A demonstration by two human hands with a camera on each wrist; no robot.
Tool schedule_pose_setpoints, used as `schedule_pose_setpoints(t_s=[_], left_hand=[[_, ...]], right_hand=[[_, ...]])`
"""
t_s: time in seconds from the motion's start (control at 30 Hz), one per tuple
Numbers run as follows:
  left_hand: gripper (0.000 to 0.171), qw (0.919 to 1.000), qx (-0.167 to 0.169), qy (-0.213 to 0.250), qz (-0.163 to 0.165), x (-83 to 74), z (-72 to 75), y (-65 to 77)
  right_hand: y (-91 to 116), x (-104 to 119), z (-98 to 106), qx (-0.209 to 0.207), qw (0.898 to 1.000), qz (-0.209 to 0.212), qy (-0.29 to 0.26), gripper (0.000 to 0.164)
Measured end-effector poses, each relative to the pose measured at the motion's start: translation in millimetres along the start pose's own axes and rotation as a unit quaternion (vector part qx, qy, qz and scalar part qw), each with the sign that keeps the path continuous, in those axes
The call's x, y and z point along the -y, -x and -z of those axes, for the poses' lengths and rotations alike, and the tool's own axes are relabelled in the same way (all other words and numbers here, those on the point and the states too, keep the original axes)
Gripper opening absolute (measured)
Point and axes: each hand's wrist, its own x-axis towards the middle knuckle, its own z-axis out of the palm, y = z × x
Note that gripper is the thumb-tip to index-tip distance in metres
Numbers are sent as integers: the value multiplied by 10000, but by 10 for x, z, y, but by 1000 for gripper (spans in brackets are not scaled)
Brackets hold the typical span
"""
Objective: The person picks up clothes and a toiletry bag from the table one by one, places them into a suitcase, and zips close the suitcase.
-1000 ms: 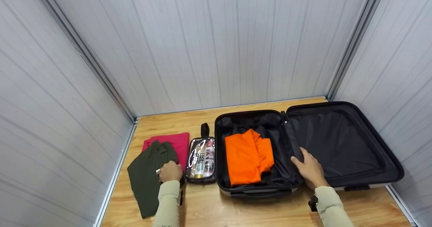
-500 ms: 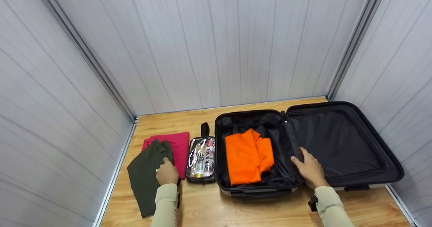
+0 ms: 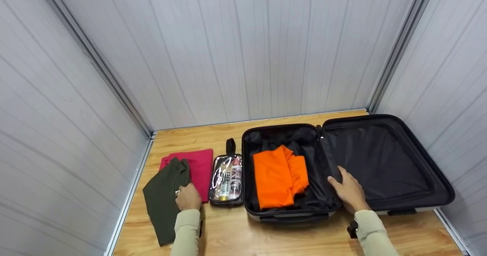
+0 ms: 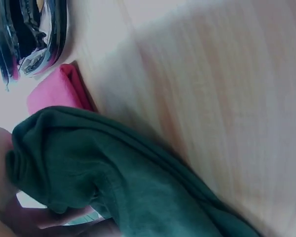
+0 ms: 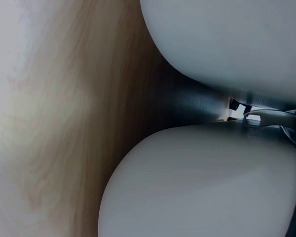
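My left hand (image 3: 188,197) grips the right edge of a folded dark green garment (image 3: 161,195), which overlaps a folded pink garment (image 3: 201,168). In the left wrist view the green garment (image 4: 113,163) bunches up at the fingers (image 4: 0,163), with part of the hand hidden behind it. My right hand (image 3: 349,190) rests on the middle hinge edge of an open black-lined suitcase (image 3: 374,161), thumb spread from the fingers. A folded orange garment (image 3: 279,178) lies in the suitcase's left half. In the right wrist view only the pale outer shells (image 5: 202,182) of the suitcase show.
Between the clothes and the suitcase lies a clear toiletry bag (image 3: 226,180) with bottles inside and a black strap. Everything lies on a wood-look floor (image 3: 236,237). Grey-white panel walls (image 3: 247,58) stand at the back and both sides.
My left hand has shifted slightly left, drawing the green garment's right edge with it, so more of the pink garment shows. The right hand has stayed in place.
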Motion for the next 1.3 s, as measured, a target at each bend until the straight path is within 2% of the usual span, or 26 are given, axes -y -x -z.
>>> schedule_pose_setpoints(t_s=[0.1, 0.3, 0.5, 0.7, 0.83, 0.93, 1.1, 1.3], left_hand=[[25, 10000, 49, -2, 37, 35, -14, -9], [34, 9997, 70, 135, 206, 84, -32, -29], [53, 9987, -199, 353, 316, 98, -63, -12], [73, 9942, -310, 750, 699, 117, -77, -9], [70, 9926, -143, 828, 877, 120, -50, -26], [67, 9918, 129, 826, 966, 129, -16, -54], [57, 9915, 574, 691, 943, 144, 49, -104], [44, 9909, 729, 655, 927, 147, 103, -116]], right_hand=[[-1, -5, -6, 1, 10000, 9, -15, 76], [4, -2, -6, -1, 10000, 29, -1, 77], [10, 3, 1, -12, 10000, 37, -5, 77], [0, 6, -3, -21, 9999, 52, 96, 76], [-5, 2, -5, -14, 10000, 24, 66, 76], [-5, -3, -6, 27, 10000, -11, 27, 78], [4, -7, -2, 31, 10000, -16, 20, 79], [6, -16, -11, 52, 10000, 13, 8, 78]])
